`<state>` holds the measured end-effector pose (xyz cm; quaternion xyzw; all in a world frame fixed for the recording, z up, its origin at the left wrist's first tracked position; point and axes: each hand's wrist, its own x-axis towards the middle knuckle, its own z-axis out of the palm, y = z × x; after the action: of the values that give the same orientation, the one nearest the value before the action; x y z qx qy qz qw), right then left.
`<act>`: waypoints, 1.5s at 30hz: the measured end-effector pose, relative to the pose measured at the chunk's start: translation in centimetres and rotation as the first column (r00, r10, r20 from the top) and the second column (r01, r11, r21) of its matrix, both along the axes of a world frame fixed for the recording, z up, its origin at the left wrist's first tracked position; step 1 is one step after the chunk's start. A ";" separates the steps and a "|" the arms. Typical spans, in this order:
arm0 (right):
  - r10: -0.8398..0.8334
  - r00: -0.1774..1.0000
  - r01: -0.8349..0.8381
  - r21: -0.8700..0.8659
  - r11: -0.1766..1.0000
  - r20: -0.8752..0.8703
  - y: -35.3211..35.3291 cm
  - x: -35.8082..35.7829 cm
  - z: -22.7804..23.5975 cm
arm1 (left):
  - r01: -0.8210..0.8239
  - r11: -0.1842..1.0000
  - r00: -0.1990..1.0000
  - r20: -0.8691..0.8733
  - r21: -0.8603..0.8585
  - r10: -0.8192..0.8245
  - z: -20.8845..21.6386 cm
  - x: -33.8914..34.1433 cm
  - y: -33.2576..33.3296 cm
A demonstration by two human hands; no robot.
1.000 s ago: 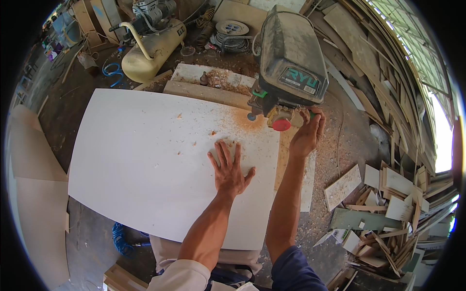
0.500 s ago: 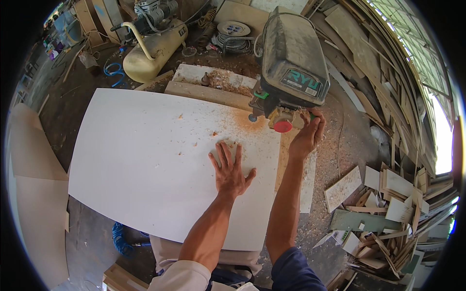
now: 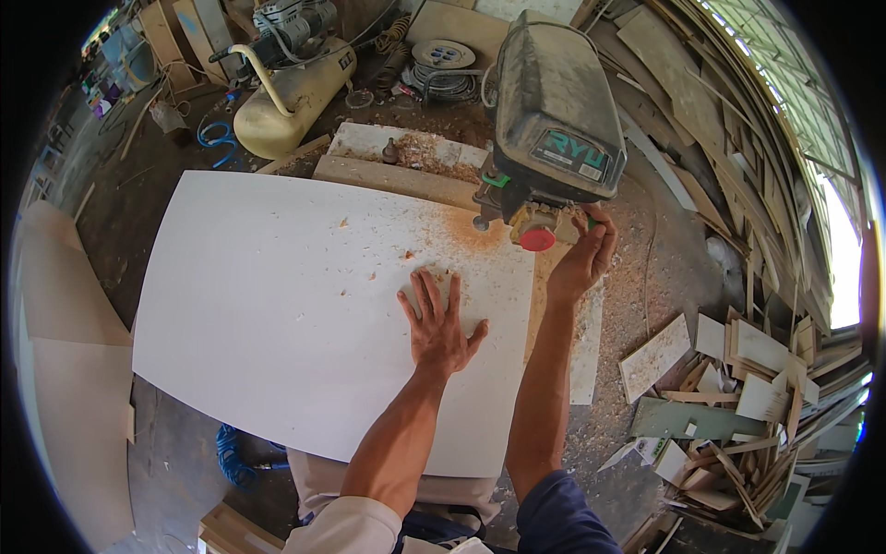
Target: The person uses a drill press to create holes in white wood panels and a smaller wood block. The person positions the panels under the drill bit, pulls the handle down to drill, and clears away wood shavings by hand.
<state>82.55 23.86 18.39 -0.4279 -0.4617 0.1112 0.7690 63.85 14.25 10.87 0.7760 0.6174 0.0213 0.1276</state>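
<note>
Head cam: pressing left hand (image 3: 436,334) flat on the white board (image 3: 268,305), fingers spread, pinching nothing. Got right hand (image 3: 581,263) curled round a green knob (image 3: 593,222) on what looks like a drill press (image 3: 554,102), can't tell how tight. Find board lying flat, w/ right end near the machine head & reddish dust (image 3: 478,233) on top. Could twist or creep imo, bc of only one palm on it & no clamp in sight. Might dip at far left too, esp w/ any support there hidden. Can't see the bit, so can't judge finger clearance tbh.
</note>
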 end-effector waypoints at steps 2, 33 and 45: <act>0.008 1.000 -0.008 0.002 1.000 0.007 -0.1 0.0 -0.1 | 0.002 1.000 1.000 -0.001 -0.003 -0.002 0.0 0.0 0.0; -0.103 0.982 0.110 -0.039 0.993 0.158 -0.3 0.1 -1.3 | -0.008 1.000 0.999 0.040 0.017 0.007 -0.1 0.2 0.0; -0.098 0.982 0.102 -0.020 0.995 0.164 -0.4 -0.2 -1.6 | -0.008 1.000 0.999 0.032 -0.011 0.009 0.2 0.2 0.1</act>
<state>82.38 23.50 16.80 -0.4690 -0.4994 0.0435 0.7271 64.04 14.30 11.11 0.7722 0.6186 0.0308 0.1414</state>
